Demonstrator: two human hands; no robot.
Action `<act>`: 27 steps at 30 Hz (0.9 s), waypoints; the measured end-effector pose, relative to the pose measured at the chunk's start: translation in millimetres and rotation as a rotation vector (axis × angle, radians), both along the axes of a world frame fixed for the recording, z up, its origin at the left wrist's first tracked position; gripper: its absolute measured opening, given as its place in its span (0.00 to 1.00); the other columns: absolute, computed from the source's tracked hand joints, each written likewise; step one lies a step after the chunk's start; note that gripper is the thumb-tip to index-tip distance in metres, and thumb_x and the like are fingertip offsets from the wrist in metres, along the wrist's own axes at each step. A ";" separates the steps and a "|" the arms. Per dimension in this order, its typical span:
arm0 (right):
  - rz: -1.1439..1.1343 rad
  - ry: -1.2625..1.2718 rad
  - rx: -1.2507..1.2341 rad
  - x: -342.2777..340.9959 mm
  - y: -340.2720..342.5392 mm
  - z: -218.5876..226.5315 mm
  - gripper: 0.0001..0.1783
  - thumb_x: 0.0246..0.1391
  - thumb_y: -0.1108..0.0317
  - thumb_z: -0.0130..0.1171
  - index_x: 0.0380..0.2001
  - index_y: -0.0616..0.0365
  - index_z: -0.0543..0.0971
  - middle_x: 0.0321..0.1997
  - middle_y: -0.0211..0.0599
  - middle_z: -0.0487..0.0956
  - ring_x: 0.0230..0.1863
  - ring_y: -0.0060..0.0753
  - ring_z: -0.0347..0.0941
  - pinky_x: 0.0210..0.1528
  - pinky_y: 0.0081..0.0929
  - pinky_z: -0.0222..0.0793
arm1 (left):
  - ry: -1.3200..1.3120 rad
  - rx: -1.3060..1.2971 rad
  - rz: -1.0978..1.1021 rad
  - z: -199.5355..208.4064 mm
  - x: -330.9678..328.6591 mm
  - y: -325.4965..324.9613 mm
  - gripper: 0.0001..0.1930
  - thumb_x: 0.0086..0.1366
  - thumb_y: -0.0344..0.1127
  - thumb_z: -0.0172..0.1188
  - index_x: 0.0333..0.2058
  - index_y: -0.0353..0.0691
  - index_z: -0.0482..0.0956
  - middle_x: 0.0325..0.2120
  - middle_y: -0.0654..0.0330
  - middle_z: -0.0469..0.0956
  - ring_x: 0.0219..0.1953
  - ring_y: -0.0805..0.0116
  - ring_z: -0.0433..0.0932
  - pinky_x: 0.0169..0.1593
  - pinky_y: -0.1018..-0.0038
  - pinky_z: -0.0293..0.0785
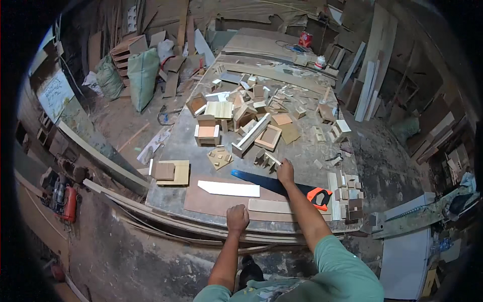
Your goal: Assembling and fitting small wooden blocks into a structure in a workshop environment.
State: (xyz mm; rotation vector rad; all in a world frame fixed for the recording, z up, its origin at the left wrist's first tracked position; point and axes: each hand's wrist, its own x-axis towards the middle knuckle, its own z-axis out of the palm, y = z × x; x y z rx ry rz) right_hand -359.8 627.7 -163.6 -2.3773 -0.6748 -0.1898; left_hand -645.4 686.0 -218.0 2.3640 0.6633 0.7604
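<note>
My left hand [237, 220] is closed in a fist at the near edge of a thin brown board [201, 204], with nothing visible in it. Farther forward, my right hand [285, 171] has its fingers closed at the end of a small slotted wooden piece [266, 160]; the fingertips are partly hidden. Under my right forearm lies a handsaw [261, 181] with a blue-black blade and orange-black handle. A white strip [229, 189] with one angled end and a pale wooden strip [269, 206] rest on the brown board.
Small wooden box-like pieces and offcuts [244, 113] crowd the middle of the workbench [173, 146]. More blocks [349, 194] stand at its right corner, near scissors [334, 157]. A stacked wooden piece [171, 172] sits at the left. Sacks [142, 78] and a red compressor [69, 204] stand on the floor.
</note>
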 end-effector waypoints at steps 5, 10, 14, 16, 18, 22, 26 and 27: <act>-0.023 0.105 0.033 -9.3 -10.5 20.3 0.09 0.48 0.73 0.54 0.34 0.64 0.73 0.36 0.56 0.75 0.42 0.60 0.72 0.47 0.47 0.67 | -0.074 0.052 0.030 -1.8 -3.7 -3.3 0.06 0.58 0.34 0.53 0.26 0.39 0.72 0.23 0.51 0.74 0.30 0.48 0.73 0.39 0.55 0.65; 0.076 0.011 0.105 -20.9 -31.5 42.7 0.09 0.49 0.70 0.58 0.34 0.61 0.75 0.31 0.49 0.75 0.34 0.51 0.74 0.40 0.39 0.70 | -0.006 0.054 -0.006 5.5 0.6 -6.4 0.06 0.57 0.34 0.54 0.24 0.39 0.72 0.23 0.51 0.74 0.30 0.49 0.73 0.38 0.56 0.65; 0.203 -0.005 0.147 -81.1 -49.4 75.6 0.10 0.50 0.71 0.58 0.36 0.62 0.75 0.30 0.44 0.75 0.31 0.43 0.73 0.36 0.33 0.70 | 0.030 0.068 0.005 -5.4 -7.3 -2.5 0.06 0.55 0.35 0.55 0.23 0.40 0.73 0.22 0.52 0.75 0.29 0.49 0.74 0.38 0.56 0.65; 0.200 0.182 0.173 -109.5 -74.5 83.9 0.10 0.51 0.70 0.56 0.36 0.63 0.74 0.33 0.50 0.76 0.36 0.50 0.75 0.39 0.39 0.71 | -0.049 0.076 0.015 -6.6 -7.7 -5.1 0.07 0.54 0.35 0.55 0.22 0.40 0.72 0.22 0.52 0.74 0.29 0.49 0.74 0.37 0.56 0.66; 0.195 0.116 0.161 -124.8 -105.9 77.3 0.10 0.52 0.70 0.56 0.36 0.64 0.74 0.34 0.50 0.76 0.35 0.48 0.76 0.38 0.37 0.72 | -0.026 0.084 -0.024 -6.6 -4.7 -6.3 0.07 0.54 0.35 0.56 0.22 0.40 0.72 0.21 0.52 0.74 0.28 0.49 0.73 0.37 0.56 0.65; 0.132 0.221 0.205 -153.7 -162.3 61.4 0.10 0.51 0.72 0.56 0.37 0.65 0.74 0.34 0.49 0.77 0.36 0.46 0.77 0.39 0.36 0.72 | -0.075 0.086 -0.026 -8.6 -6.0 -6.0 0.08 0.55 0.35 0.56 0.20 0.40 0.71 0.20 0.52 0.72 0.27 0.48 0.72 0.36 0.55 0.64; 0.024 0.309 0.253 -168.9 -223.9 48.2 0.11 0.50 0.74 0.56 0.38 0.64 0.73 0.33 0.48 0.77 0.33 0.43 0.77 0.37 0.34 0.72 | -0.091 -0.084 -0.029 14.8 1.3 -8.8 0.10 0.56 0.35 0.53 0.19 0.37 0.69 0.20 0.47 0.70 0.28 0.44 0.70 0.33 0.52 0.63; -0.019 0.318 0.217 -166.1 -241.8 31.6 0.11 0.50 0.73 0.56 0.38 0.64 0.73 0.31 0.47 0.78 0.31 0.42 0.77 0.35 0.34 0.72 | -0.116 -0.061 -0.014 4.5 5.0 -8.6 0.08 0.57 0.34 0.52 0.24 0.36 0.71 0.23 0.47 0.71 0.29 0.43 0.70 0.35 0.52 0.63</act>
